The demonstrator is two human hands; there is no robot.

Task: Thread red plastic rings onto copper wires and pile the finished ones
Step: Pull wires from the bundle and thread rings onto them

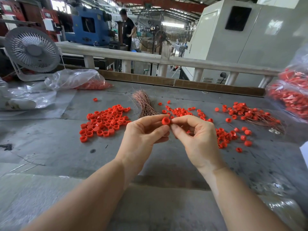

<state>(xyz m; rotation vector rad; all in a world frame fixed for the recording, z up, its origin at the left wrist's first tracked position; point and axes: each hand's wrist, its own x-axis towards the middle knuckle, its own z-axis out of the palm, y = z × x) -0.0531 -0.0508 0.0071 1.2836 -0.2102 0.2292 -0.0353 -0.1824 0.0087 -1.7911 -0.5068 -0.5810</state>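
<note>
My left hand (143, 134) pinches a red plastic ring (166, 121) between thumb and forefinger, above the grey table. My right hand (195, 134) meets it from the right with fingertips pinched together beside the ring; any wire between them is too thin to make out. A bundle of copper wires (144, 104) lies just beyond the hands. Loose red rings lie in a heap on the left (105, 121) and scattered on the right (228, 136). A pile of rings with wires through them (250, 114) lies at the far right.
Clear plastic bags with red rings sit at the back left (78, 80) and right edge (290, 95). A white desk fan (31, 50) stands at the back left. A person stands by a blue machine beyond the railing (150, 58).
</note>
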